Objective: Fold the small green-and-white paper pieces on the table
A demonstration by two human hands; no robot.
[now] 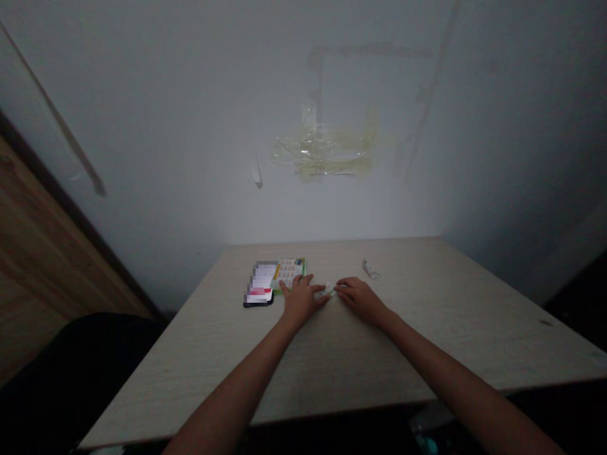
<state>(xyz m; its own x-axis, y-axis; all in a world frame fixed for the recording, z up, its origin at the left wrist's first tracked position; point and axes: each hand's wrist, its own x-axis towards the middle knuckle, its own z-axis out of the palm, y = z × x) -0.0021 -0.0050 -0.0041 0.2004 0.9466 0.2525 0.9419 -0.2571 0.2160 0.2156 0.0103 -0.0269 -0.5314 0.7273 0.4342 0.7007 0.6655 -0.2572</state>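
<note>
Left hand (300,300): thumb and forefinger pinching strip (329,290) at left end, other fingers spread toward card (290,272). Right hand (361,298): fingers bunched, tips pinching right end. Strip low over table (303,373), between fingertips, long axis seemingly side to side; neither hand nearer. Phone (258,289) by card, screen unreadable; card's print too small. Wrapper (369,270) beyond right hand. Yellowed tape (332,165) on wall (190,126), no writing.
</note>
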